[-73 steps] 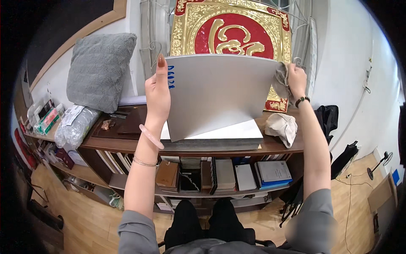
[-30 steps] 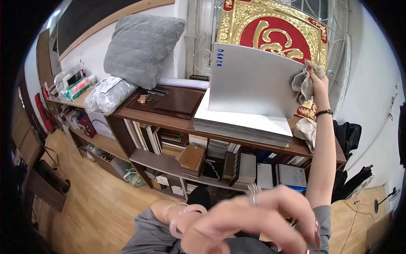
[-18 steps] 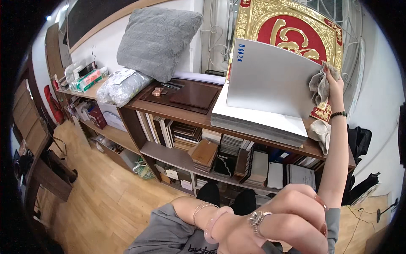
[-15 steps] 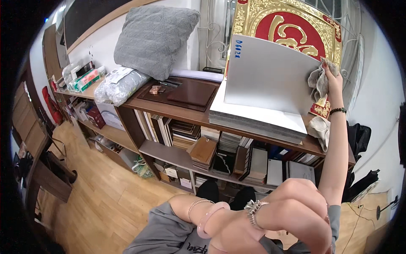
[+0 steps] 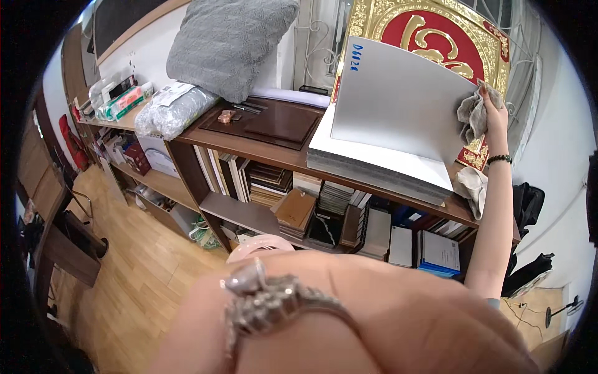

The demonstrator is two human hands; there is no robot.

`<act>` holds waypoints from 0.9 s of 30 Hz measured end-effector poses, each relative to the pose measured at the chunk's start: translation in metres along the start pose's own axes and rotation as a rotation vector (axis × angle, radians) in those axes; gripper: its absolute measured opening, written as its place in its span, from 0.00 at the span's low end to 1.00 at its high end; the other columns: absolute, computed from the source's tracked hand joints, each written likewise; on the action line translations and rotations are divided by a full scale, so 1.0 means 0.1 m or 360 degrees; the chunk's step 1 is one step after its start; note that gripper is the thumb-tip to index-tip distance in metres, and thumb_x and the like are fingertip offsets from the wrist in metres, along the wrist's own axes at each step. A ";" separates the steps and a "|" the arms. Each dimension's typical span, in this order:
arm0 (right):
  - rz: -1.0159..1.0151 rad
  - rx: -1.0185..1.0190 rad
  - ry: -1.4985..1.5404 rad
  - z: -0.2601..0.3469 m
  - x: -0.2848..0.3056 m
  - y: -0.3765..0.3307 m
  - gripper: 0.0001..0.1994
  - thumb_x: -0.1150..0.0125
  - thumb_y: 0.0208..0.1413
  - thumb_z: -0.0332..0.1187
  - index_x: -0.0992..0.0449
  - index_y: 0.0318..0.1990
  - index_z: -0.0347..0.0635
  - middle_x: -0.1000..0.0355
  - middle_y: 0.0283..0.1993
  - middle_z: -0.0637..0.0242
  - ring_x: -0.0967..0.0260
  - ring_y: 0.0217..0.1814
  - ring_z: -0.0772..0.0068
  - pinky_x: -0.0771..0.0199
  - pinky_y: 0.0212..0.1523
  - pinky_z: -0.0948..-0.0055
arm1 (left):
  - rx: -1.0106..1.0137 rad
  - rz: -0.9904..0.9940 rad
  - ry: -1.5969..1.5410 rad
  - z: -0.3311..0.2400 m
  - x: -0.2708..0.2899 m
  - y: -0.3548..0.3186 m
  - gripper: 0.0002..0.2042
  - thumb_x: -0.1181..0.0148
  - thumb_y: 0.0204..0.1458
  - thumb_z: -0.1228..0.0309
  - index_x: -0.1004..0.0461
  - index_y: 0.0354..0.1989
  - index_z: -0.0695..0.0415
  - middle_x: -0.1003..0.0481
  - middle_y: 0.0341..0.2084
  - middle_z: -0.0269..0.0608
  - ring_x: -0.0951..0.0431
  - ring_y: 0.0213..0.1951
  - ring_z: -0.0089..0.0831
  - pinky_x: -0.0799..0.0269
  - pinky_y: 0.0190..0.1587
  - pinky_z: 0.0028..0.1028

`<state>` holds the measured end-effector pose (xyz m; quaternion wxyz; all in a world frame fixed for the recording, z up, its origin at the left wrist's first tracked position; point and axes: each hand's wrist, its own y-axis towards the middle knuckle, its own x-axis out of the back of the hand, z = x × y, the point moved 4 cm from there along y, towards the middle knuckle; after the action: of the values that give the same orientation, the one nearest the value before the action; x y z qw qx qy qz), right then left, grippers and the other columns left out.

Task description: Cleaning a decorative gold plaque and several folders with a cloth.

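Note:
My right hand [image 5: 496,121] is closed round a crumpled grey cloth [image 5: 472,119], at the right edge of a raised silver-grey sheet [image 5: 402,100]. The sheet stands bent up from a thick stack of large sheets [image 5: 380,156] with a white top, lying on the shelf unit. Blue handwriting marks the sheet's upper left corner. My left hand [image 5: 355,311] fills the lower middle, very near the camera, with a big silver ring and a pink bangle. Its fingers are bent out of sight, so what they hold, if anything, is hidden. A second pale cloth [image 5: 471,189] lies beside the stack.
A gold-framed red panel [image 5: 430,37] leans behind the stack. Left of it are a dark brown board [image 5: 268,124], a grey cushion [image 5: 230,47] and a plastic-wrapped parcel [image 5: 174,109]. Books and sample boards [image 5: 296,212] fill the shelves below. A desk [image 5: 78,249] stands at the left.
My left hand has risen toward the camera and now covers much more of the lower view. My right hand stays at the sheet's edge with the cloth. The view has shifted slightly.

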<state>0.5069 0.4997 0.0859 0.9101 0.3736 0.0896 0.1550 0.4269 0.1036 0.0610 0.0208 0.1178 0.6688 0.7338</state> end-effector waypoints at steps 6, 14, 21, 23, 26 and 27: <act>0.0000 0.0048 -0.0048 -0.17 0.18 0.09 0.17 0.35 0.56 0.39 0.23 0.48 0.39 0.25 0.42 0.70 0.29 0.42 0.79 0.30 0.44 0.77 | 0.0091 0.0151 0.0067 0.04 -0.04 0.14 0.21 0.51 0.56 0.47 0.23 0.43 0.49 0.25 0.40 0.47 0.26 0.45 0.34 0.31 0.49 0.36; 0.0013 -0.0014 -0.0136 -0.13 0.15 0.06 0.18 0.36 0.57 0.39 0.26 0.51 0.38 0.26 0.45 0.70 0.29 0.45 0.78 0.30 0.46 0.76 | 0.0287 0.0136 0.0152 -0.08 -0.13 0.13 0.18 0.45 0.54 0.51 0.22 0.41 0.51 0.23 0.38 0.44 0.24 0.42 0.35 0.29 0.46 0.36; 0.0042 -0.0040 0.0288 -0.10 -0.12 0.12 0.13 0.38 0.57 0.33 0.23 0.48 0.38 0.24 0.41 0.68 0.29 0.40 0.78 0.29 0.41 0.77 | 0.0475 -0.0018 0.0166 -1.12 1.27 0.63 0.15 0.40 0.53 0.54 0.22 0.39 0.52 0.22 0.36 0.42 0.22 0.39 0.35 0.26 0.44 0.37; -0.0139 -0.0025 0.0096 -0.28 0.39 0.11 0.13 0.38 0.57 0.33 0.23 0.48 0.38 0.24 0.41 0.68 0.28 0.40 0.78 0.28 0.41 0.76 | 0.0497 -0.0014 -0.0140 -0.04 0.78 0.23 0.15 0.39 0.52 0.55 0.22 0.39 0.53 0.21 0.36 0.41 0.21 0.38 0.35 0.26 0.43 0.37; -0.0038 -0.0023 0.0245 -0.09 0.05 -0.02 0.14 0.36 0.55 0.33 0.23 0.46 0.37 0.24 0.41 0.68 0.28 0.41 0.78 0.28 0.41 0.76 | 0.0563 -0.0044 0.1235 0.34 1.00 0.42 0.20 0.35 0.49 0.52 0.22 0.43 0.52 0.20 0.34 0.41 0.20 0.41 0.34 0.25 0.43 0.39; 0.0034 -0.0033 0.0333 -0.01 -0.07 -0.08 0.14 0.34 0.53 0.33 0.23 0.46 0.36 0.24 0.40 0.68 0.28 0.41 0.78 0.27 0.41 0.76 | 0.0549 0.0211 0.1906 0.51 1.09 0.43 0.24 0.37 0.47 0.47 0.23 0.41 0.56 0.20 0.32 0.44 0.20 0.39 0.37 0.25 0.42 0.36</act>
<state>0.5020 0.4926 0.0794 0.8980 0.3468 0.1784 0.2038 0.3370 0.1690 0.1236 -0.4224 -0.2708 0.6645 0.5538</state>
